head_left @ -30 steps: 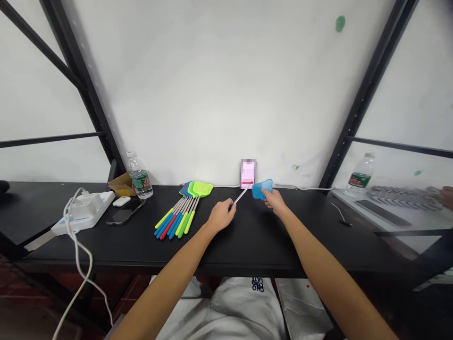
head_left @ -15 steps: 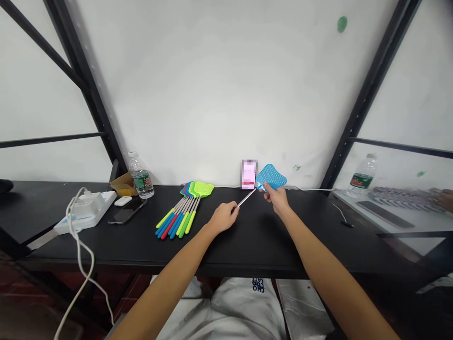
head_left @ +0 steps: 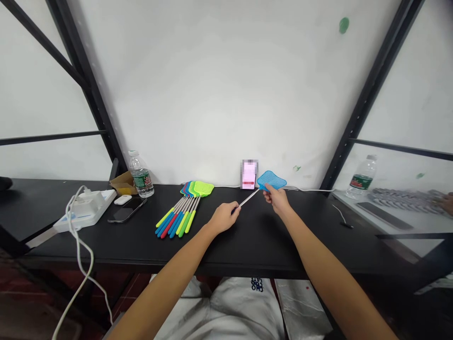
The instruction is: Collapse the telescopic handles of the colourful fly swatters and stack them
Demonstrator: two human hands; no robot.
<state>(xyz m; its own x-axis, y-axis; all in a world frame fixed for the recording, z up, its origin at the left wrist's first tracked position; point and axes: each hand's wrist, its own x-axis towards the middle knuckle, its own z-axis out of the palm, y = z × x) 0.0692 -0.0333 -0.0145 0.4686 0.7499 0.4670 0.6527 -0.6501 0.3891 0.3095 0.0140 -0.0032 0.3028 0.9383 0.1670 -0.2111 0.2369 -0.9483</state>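
Note:
My left hand (head_left: 223, 217) is closed around the handle end of a fly swatter, and its grip hides the handle. The swatter's thin metal shaft (head_left: 249, 198) runs up and right to my right hand (head_left: 277, 199). Those fingers pinch the lower edge of the blue plastic mesh head (head_left: 271, 180), close to a phone (head_left: 249, 174) with a blurred screen standing against the wall. To the left of my hands, several fly swatters (head_left: 179, 222) with coloured handles and green and blue heads lie fanned out on the black table (head_left: 283, 250).
Left on the table are a water bottle (head_left: 141, 175), a smartphone (head_left: 126, 211), and a power strip (head_left: 85, 211) with white cables. At the right, a co-worker's hand (head_left: 446, 203) is beside several grey items on a white surface (head_left: 389, 217).
The blue swatter head has turned from a tilted, edge-on position to lie wider and has moved right. Both hands have shifted slightly right.

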